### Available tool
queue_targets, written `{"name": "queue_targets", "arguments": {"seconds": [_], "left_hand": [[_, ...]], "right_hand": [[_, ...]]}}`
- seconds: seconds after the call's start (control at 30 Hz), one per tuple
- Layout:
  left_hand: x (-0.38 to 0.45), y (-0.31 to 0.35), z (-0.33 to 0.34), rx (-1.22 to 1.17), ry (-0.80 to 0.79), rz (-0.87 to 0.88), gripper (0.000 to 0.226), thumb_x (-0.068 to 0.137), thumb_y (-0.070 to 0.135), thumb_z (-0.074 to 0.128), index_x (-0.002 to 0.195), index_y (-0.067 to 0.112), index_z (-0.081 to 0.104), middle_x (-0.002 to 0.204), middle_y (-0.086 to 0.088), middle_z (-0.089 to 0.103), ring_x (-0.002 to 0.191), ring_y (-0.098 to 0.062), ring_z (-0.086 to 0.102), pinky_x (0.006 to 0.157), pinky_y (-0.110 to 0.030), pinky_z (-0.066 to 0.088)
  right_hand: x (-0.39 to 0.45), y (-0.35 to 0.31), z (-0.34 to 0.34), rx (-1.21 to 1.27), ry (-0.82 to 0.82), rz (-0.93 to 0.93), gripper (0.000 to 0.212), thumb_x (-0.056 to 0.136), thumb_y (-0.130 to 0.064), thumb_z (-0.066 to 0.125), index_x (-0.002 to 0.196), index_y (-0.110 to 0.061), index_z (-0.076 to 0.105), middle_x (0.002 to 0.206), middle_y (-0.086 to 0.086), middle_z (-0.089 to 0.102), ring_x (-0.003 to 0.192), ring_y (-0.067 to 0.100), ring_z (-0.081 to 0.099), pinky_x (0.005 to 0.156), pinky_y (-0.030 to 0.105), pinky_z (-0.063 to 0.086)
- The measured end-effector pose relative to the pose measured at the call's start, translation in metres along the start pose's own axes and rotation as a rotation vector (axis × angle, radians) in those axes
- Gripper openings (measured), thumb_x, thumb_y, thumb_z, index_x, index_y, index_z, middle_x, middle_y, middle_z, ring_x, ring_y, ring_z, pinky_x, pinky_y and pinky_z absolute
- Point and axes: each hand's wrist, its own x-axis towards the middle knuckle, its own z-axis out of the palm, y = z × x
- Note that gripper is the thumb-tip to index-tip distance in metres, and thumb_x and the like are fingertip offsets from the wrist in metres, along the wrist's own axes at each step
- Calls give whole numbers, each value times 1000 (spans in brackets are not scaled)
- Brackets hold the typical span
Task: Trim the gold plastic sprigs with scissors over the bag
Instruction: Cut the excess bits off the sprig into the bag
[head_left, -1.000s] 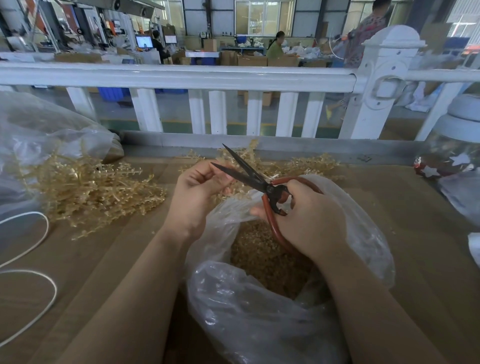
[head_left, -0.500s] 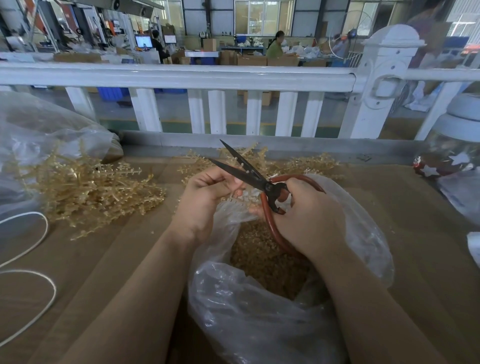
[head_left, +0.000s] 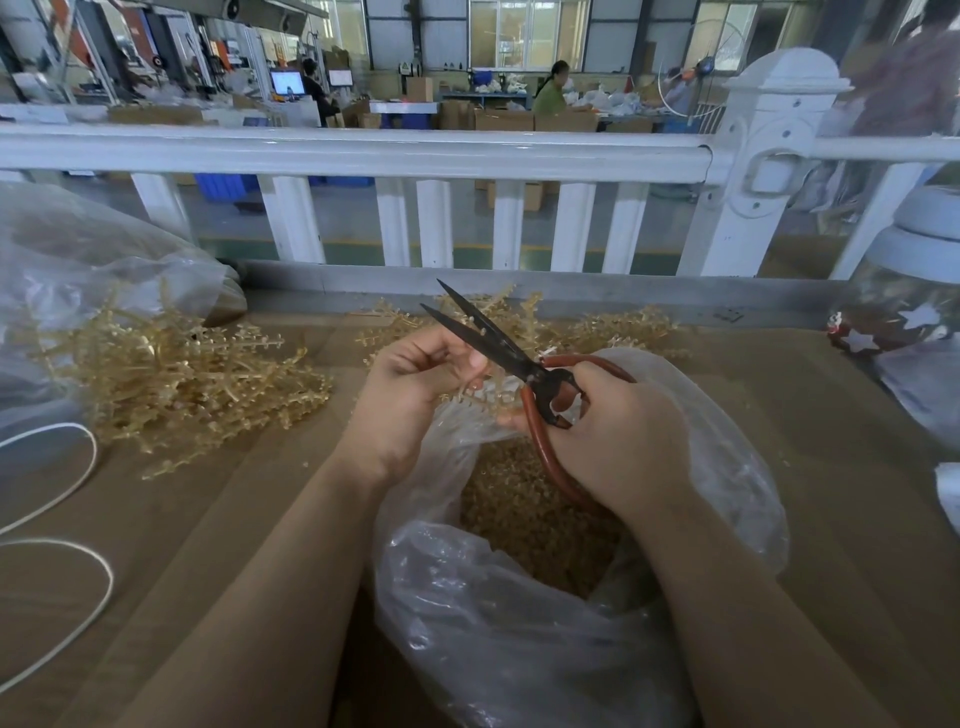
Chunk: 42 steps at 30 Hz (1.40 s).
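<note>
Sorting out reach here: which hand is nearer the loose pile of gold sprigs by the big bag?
Left. The left hand sits just right of the sprig pile; the right hand, holding scissors, is farther right.

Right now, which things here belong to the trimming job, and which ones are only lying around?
Belong to the job:
- scissors, blades open, held in the right hand
- sprig pinched by the left hand, above the bag
- sprig piles on the left and behind the hands

Lying around:
- white cord
- bag at far left
- jar with stars
</note>
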Motion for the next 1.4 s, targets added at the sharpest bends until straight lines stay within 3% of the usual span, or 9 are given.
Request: {"name": "queue_targets", "arguments": {"seconds": [0.13,0.27,0.37,0.47,0.57,0.77,1.07,1.3,1.4], "left_hand": [[-1,2,1,13,6,18,6,91,-1,59,89,3,63,76,3,67,73,-13,58,76,-26,48],[-2,3,3,-15,76,66,12,91,0,56,98,-9,60,80,-16,62,69,-21,55,75,-31,48],[-1,3,4,25,106,89,10,96,-10,50,101,-9,59,80,-18,62,68,-23,55,74,-33,49],[-2,3,4,68,117,81,15,97,-10,48,99,-4,61,73,-14,61,67,-20,56,73,-32,49],[-3,4,4,106,112,81,17,98,-8,47,95,1,61,72,-10,61,66,-18,55,73,-32,49],[-4,3,5,186,98,69,9,99,-3,50,95,-4,59,75,-15,55,71,-19,55,71,-27,48],[-5,4,6,212,66,52,13,98,-6,50,97,3,59,75,-5,53,71,-10,55,70,-18,47],[-6,5,6,222,73,75,17,98,-7,50,93,7,59,76,-7,54,71,-13,55,69,-20,49],[-5,4,5,215,77,76,21,98,-6,51,91,12,59,74,-3,54,72,-13,55,70,-23,50]], "right_hand": [[0,0,0,15,11,-4,68,81,-77,35,79,-18,69,63,-9,62,52,7,53,52,30,52],[-1,1,-2,33,-8,19,62,83,-70,33,71,-17,61,60,-7,58,52,12,53,54,36,53],[0,1,-4,44,-30,25,59,83,-70,39,73,-17,63,63,-6,62,56,13,57,58,36,55],[0,2,-4,47,-55,20,62,81,-73,43,79,-16,67,69,-6,67,61,13,61,62,35,56],[0,2,-3,51,-46,13,70,77,-81,37,77,-17,66,68,-7,66,60,11,60,61,33,56],[-1,4,2,6,-26,22,64,79,-84,44,82,-24,67,68,-10,66,57,7,57,56,24,54],[-2,1,0,81,12,29,88,70,-99,21,84,-26,68,70,-15,64,58,4,50,57,21,44],[-1,4,1,78,-34,29,74,73,-93,35,80,-26,66,64,-15,61,56,0,52,54,7,37],[0,5,3,69,-53,39,68,75,-90,42,81,-26,66,67,-13,64,59,3,56,56,16,48]]}}
